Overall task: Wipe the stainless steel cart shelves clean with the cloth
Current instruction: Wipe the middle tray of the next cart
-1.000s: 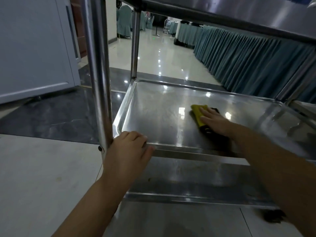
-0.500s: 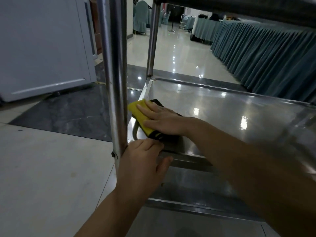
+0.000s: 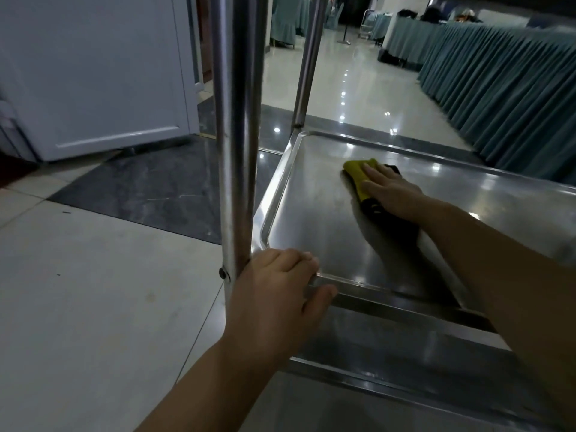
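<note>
1. On the cart's middle shelf (image 3: 311, 219), toward its far left, a yellow-and-black cloth (image 3: 357, 177) lies flat under the right hand (image 3: 393, 194), whose straight fingers (image 3: 372, 169) press it down.
2. At the near-left corner, the left hand (image 3: 277, 285) grips the shelf's front rim beside the corner post (image 3: 237, 120), fingers curled over it.
3. Soft, light and limp, the cloth would likely bunch unless pinned under a flat palm; the steel looks slick.

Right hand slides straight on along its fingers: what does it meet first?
The right hand, flat on the cloth, would probably meet the shelf's raised far rim near the rear-left post; depth is unclear.
</note>
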Demonstrator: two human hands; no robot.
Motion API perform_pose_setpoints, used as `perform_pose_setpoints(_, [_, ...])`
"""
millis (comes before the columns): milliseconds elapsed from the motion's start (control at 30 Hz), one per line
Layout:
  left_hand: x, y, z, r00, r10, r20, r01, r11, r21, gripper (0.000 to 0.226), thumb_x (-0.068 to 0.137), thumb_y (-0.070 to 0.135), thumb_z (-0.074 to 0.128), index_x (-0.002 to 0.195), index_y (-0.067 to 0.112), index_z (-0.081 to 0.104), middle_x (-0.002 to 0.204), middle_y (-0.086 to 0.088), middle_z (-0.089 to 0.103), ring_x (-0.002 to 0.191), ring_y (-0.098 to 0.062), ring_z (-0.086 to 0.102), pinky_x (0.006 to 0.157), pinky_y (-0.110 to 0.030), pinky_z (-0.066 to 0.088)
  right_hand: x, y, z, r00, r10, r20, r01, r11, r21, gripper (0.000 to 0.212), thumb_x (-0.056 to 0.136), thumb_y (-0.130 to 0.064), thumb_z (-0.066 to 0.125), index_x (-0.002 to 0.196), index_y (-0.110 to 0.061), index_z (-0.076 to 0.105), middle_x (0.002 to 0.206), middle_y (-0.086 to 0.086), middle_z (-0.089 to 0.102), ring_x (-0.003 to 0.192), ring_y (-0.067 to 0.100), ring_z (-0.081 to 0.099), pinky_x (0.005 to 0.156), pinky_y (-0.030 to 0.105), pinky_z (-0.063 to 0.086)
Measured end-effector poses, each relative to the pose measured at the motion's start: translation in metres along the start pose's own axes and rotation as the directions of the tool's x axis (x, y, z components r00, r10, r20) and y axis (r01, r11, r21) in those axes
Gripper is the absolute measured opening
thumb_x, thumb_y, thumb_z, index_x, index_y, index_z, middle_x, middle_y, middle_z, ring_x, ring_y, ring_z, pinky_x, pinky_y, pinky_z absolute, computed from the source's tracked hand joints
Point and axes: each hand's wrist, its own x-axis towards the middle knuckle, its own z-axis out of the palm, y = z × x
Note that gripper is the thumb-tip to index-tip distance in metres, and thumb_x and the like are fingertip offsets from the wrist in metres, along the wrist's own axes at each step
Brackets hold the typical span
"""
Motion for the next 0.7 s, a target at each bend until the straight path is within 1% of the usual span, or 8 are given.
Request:
perform_pose_setpoints(67, [0.0, 0.0, 0.0, 1.0, -0.006, 0.009, 0.006, 1.0, -0.008, 0.036, 0.082, 0.049, 0.054, 0.095, 0.022, 0.073, 0.094, 0.012, 0.07, 0.086, -0.003, 0.062, 0.083, -0.017, 0.038, -0.005, 0.0, 0.0, 0.999, 0.044, 0.014, -0.044, 0.999, 0.001, 0.056, 0.1, -0.051, 0.025, 0.151, -0.038, 0.006, 0.161, -0.008, -0.006, 0.148, 0.015, -0.002, 0.116, 0.04, 0.006])
perform_pose_setpoints(133, [0.0, 0.0, 0.0, 1.0, -0.009, 0.012, 0.009, 1.0, -0.013, 0.035, 0.081, 0.049, 0.055, 0.094, 0.022, 0.074, 0.093, 0.011, 0.07, 0.085, -0.004, 0.062, 0.082, -0.017, 0.04, -0.003, -0.02, 0.002, 0.999, 0.032, 0.01, -0.032, 0.999, -0.018, 0.057, 0.099, -0.052, 0.026, 0.151, -0.039, 0.006, 0.161, -0.005, -0.006, 0.148, 0.017, -0.002, 0.116, 0.039, 0.005])
perform_pose_setpoints(233, [0.0, -0.001, -0.001, 1.0, -0.018, 0.025, 0.018, 1.0, -0.014, 0.032, 0.08, 0.047, 0.058, 0.092, 0.021, 0.073, 0.092, 0.011, 0.069, 0.083, -0.007, 0.062, 0.078, -0.021, 0.046, 0.005, -0.075, 0.011, 0.992, -0.127, 0.009, 0.127, 0.992, -0.026, 0.058, 0.098, -0.054, 0.026, 0.151, -0.04, 0.006, 0.161, -0.005, -0.007, 0.148, 0.018, -0.001, 0.118, 0.039, 0.006])
perform_pose_setpoints(333, [0.0, -0.001, -0.002, 0.999, -0.019, 0.046, 0.018, 1.0, 0.015, 0.034, 0.08, 0.047, 0.057, 0.095, 0.021, 0.073, 0.093, 0.009, 0.069, 0.083, -0.008, 0.061, 0.078, -0.022, 0.046, 0.016, -0.126, 0.018, 0.97, -0.241, 0.025, 0.24, 0.97, 0.027, 0.058, 0.099, -0.053, 0.024, 0.151, -0.039, 0.005, 0.161, -0.003, -0.006, 0.148, 0.022, -0.007, 0.118, 0.048, 0.003])
perform_pose_setpoints(400, [0.001, 0.002, -0.004, 0.998, -0.029, 0.064, 0.026, 0.999, 0.048, 0.034, 0.079, 0.047, 0.056, 0.094, 0.021, 0.074, 0.091, 0.009, 0.069, 0.081, -0.009, 0.061, 0.075, -0.02, 0.044, 0.025, -0.138, 0.023, 0.956, -0.286, 0.063, 0.286, 0.958, 0.015, 0.06, 0.097, -0.055, 0.021, 0.152, -0.037, 0.007, 0.161, -0.002, -0.006, 0.147, 0.025, -0.009, 0.116, 0.053, 0.002])
perform_pose_setpoints(467, [0.004, 0.007, -0.008, 0.995, -0.055, 0.081, 0.047, 0.994, 0.095, 0.035, 0.079, 0.048, 0.054, 0.092, 0.023, 0.074, 0.088, 0.011, 0.068, 0.078, -0.008, 0.06, 0.071, -0.019, 0.044, 0.027, -0.132, 0.022, 0.947, -0.312, 0.082, 0.314, 0.95, -0.005, 0.066, 0.091, -0.061, 0.017, 0.152, -0.037, 0.006, 0.161, -0.002, -0.005, 0.148, 0.024, -0.008, 0.117, 0.052, 0.004])
perform_pose_setpoints(600, [0.015, 0.021, -0.014, 0.982, -0.111, 0.152, 0.077, 0.975, 0.21, 0.039, 0.08, 0.056, 0.044, 0.082, 0.028, 0.071, 0.078, 0.013, 0.061, 0.076, -0.008, 0.055, 0.065, -0.028, 0.048, 0.012, -0.09, 0.013, 0.969, -0.244, 0.04, 0.243, 0.97, 0.027, 0.06, 0.098, -0.055, 0.023, 0.151, -0.038, 0.001, 0.161, -0.005, -0.006, 0.148, 0.017, -0.005, 0.118, 0.044, 0.004])
perform_pose_setpoints(700, [0.025, 0.033, -0.005, 0.982, -0.069, 0.174, 0.01, 0.947, 0.32, 0.036, 0.079, 0.053, 0.045, 0.078, 0.026, 0.069, 0.079, 0.01, 0.061, 0.076, -0.013, 0.055, 0.064, -0.028, 0.044, -0.002, -0.036, 0.007, 0.976, -0.206, 0.071, 0.208, 0.978, -0.018, 0.066, 0.091, -0.063, 0.016, 0.152, -0.038, 0.008, 0.161, -0.006, -0.006, 0.148, 0.017, -0.005, 0.118, 0.045, 0.006])
